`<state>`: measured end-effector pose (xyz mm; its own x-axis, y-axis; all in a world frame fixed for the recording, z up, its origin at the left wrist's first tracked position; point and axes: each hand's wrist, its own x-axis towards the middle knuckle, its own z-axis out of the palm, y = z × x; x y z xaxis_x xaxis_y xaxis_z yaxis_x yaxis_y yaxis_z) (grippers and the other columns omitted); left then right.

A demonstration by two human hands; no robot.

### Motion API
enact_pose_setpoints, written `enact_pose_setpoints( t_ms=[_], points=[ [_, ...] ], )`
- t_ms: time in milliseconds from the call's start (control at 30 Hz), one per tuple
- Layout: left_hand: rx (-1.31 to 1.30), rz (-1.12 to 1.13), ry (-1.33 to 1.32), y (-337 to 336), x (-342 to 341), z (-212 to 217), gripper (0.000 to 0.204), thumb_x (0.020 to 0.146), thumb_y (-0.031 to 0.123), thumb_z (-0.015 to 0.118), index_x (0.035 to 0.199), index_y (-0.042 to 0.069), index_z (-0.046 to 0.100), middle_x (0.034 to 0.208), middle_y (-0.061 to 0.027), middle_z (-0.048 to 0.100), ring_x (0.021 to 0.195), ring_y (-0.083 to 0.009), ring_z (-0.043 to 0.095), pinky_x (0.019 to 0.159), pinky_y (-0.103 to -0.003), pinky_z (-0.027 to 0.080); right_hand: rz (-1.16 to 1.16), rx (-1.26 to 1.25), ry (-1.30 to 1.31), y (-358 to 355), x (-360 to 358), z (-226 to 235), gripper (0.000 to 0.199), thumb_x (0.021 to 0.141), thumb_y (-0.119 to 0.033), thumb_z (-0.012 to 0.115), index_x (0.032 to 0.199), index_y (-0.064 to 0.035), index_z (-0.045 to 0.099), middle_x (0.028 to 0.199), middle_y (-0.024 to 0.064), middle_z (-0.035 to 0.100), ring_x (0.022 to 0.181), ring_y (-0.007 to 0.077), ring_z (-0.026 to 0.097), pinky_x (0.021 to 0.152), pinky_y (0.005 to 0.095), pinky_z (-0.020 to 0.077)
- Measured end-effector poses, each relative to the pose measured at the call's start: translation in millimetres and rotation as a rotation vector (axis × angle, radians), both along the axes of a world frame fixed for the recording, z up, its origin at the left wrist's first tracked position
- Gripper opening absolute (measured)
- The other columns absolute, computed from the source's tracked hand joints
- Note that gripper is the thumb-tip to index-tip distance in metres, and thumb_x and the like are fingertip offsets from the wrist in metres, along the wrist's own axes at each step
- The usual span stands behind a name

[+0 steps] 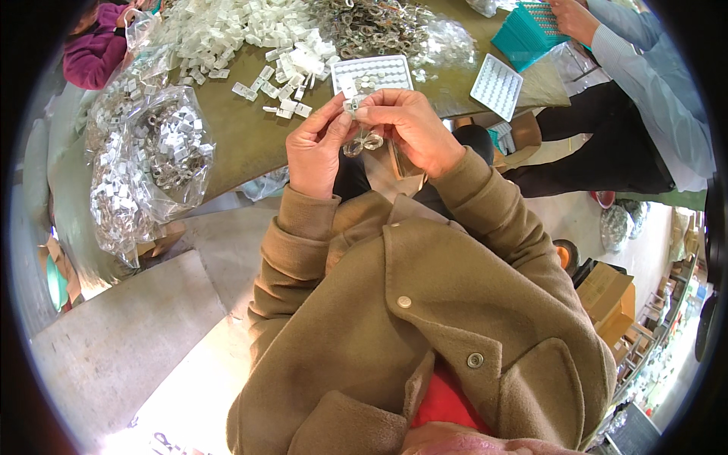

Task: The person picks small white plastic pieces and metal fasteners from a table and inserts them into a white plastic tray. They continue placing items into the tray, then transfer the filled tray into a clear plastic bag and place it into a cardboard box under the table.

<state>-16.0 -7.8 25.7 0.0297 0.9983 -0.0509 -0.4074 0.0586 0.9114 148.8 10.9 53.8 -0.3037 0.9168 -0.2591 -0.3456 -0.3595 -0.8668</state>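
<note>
My left hand (pixel 317 152) and my right hand (pixel 415 130) meet at the near edge of the table, fingertips pinched together. Between them they hold a small white plastic piece (pixel 350 105), partly hidden by the fingers. Just below the fingertips hang clear, shiny round pieces (pixel 364 144); whether they are joined to the white piece I cannot tell. Right behind my hands lies a white tray (pixel 394 72) with rows of round recesses and a few small pieces on it. Loose white plastic pieces (pixel 287 91) are scattered left of the tray.
A heap of white pieces (pixel 227 34) and a heap of metallic loops (pixel 375 29) cover the table's far side. Clear bags of mixed parts (pixel 171 152) hang over its left edge. At right, a co-worker holds teal trays (pixel 523 38) near another white tray (pixel 497 87). Another person sits far left.
</note>
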Motion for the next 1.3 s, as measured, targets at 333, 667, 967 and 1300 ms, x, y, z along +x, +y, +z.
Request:
enact_pose_setpoints(
  t_ms=[333,667,967,1300],
  points=[
    [-0.06,-0.082,0.171,3,-3,0,0.029,0.094,0.009,0.065,0.118,-0.007,0.064,0.093,-0.0049,0.068,0.075,-0.0076,0.06,0.068,-0.022,0.051,-0.022,0.29,-0.457,-5,-4,1,0.012,0.086,-0.008,0.07,0.09,0.0038,0.068,0.08,0.0029,0.067,0.069,0.0061,0.058,0.062,0.0212,0.0472],
    [-0.254,0.207,-0.241,1,3,4,0.019,0.097,0.011,0.059,0.105,-0.006,0.063,0.102,-0.0132,0.068,0.095,-0.0226,0.068,0.086,-0.033,0.057,-0.314,0.72,-0.583,-20,-13,10,0.021,0.086,-0.023,0.069,0.093,-0.0032,0.069,0.088,0.0098,0.065,0.079,0.0199,0.062,0.071,0.0314,0.049],
    [-0.215,0.16,-0.241,-2,9,5,0.025,0.099,0.019,0.058,0.115,0.0,0.062,0.11,-0.0138,0.069,0.095,-0.0177,0.066,0.079,-0.029,0.051,-0.318,1.104,-0.86,-17,-18,-5,0.014,0.084,-0.013,0.068,0.094,-0.0041,0.065,0.093,0.0078,0.064,0.088,0.0267,0.058,0.077,0.0372,0.0471],
    [-0.329,0.093,-0.129,-7,5,24,0.026,0.097,0.021,0.06,0.116,0.005,0.067,0.102,-0.0059,0.073,0.079,-0.0059,0.061,0.063,-0.021,0.04,-0.092,0.285,-0.165,-14,-8,-2,0.012,0.09,-0.008,0.058,0.088,0.0016,0.066,0.081,-0.0023,0.061,0.079,0.0033,0.051,0.069,0.0214,0.0411]
  ],
)
